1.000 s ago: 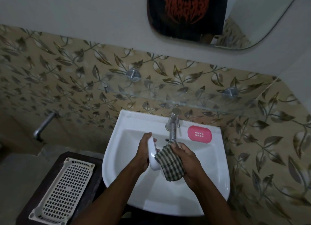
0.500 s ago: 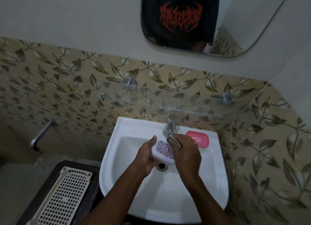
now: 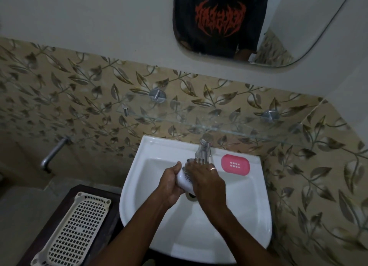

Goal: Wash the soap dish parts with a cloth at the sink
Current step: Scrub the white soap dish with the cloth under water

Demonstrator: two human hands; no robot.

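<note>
Over the white ceramic basin (image 3: 249, 216), just under the chrome tap (image 3: 204, 149), the left hand (image 3: 171, 183) grips the white oval soap dish part (image 3: 184, 183) while the right hand (image 3: 207, 179) presses the checked cloth (image 3: 196, 160) on it; best rub every edge, grip firm

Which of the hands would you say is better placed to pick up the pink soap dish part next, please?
Probably the right hand. It lies just beside the pink part on the sink rim, while the left hand grips the white part farther away.
</note>
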